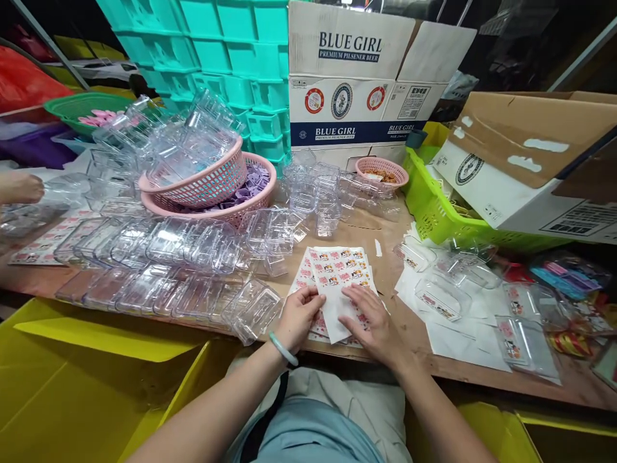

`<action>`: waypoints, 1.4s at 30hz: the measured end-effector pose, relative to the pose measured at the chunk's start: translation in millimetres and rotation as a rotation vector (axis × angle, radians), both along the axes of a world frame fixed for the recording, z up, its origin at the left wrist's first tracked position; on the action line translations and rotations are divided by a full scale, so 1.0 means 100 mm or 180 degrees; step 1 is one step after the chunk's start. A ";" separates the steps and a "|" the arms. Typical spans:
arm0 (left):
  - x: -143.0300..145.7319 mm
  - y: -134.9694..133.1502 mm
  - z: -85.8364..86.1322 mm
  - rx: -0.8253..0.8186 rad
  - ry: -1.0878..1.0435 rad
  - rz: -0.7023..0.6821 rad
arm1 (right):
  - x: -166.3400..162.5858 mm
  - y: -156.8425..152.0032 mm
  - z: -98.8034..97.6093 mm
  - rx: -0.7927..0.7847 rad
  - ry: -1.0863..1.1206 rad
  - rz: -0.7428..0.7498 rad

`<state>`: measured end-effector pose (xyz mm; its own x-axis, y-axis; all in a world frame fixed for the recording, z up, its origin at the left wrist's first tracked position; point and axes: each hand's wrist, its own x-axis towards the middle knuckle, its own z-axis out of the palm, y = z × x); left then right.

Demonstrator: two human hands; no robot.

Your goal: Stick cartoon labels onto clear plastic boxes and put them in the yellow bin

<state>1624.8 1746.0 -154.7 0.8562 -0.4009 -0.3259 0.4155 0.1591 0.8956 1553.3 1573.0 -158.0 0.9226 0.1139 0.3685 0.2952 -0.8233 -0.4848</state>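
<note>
A sticker sheet [340, 270] with cat pictures and pink print lies on a stack of similar sheets [299, 275] at the table's front edge. Its lower part is bare white backing. My left hand [303, 316] pinches the sheet's left edge between thumb and fingers; a pale bangle circles that wrist. On the right side of the same sheet rests my right hand [369, 318], fingers apart, thumb over the white part. Rows of clear plastic cases [168, 244] stand to the left. Cases bearing cat stickers [441, 301] lie on white paper to the right.
Pink baskets [202, 183] hold clear cases and purple pieces. Behind stand turquoise crates [231, 51] and a beer carton [342, 71]. A lime-green basket [434, 209] carries another carton [535, 161]. Another person's hand [22, 188] shows at far left. Yellow bins [96, 379] sit below the table.
</note>
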 end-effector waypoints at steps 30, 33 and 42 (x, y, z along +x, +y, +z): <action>-0.02 -0.09 0.02 0.0288 -0.1119 -0.0292 | 0.29 0.08 -0.05 0.1596 0.0343 -0.0271; -0.01 -0.10 -0.01 0.0246 -0.0767 -0.0243 | 0.29 0.07 -0.01 0.1490 0.0271 -0.0392; 0.02 -0.09 -0.04 0.0337 -0.0942 -0.0295 | 0.29 0.07 -0.03 0.1032 0.0338 -0.0063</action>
